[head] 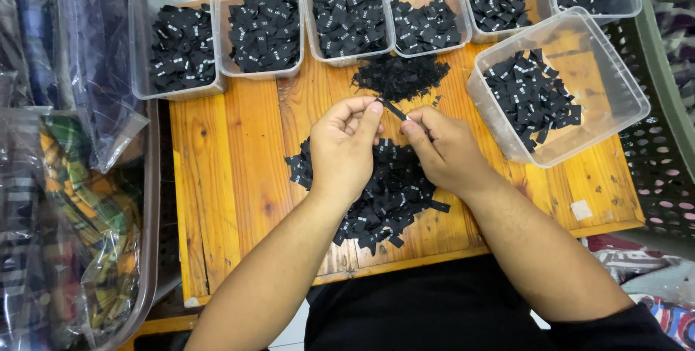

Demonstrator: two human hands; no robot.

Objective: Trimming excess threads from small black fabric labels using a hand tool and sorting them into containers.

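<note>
My left hand [346, 149] and my right hand [443, 149] meet over the middle of a wooden board [232, 177]. Between their fingertips they pinch one small black fabric label [394, 109], each hand on one end. Under both hands lies a loose heap of black labels [391, 195]. Just beyond the fingers is a smaller dark pile of label scraps [400, 76].
Several clear plastic tubs of black labels line the board's far edge [181, 50] [264, 26] [350, 10]. One tilted tub [586, 76] sits at the right. Bagged folded cloth [72, 199] fills a bin on the left. A perforated basket [662, 170] stands at the right.
</note>
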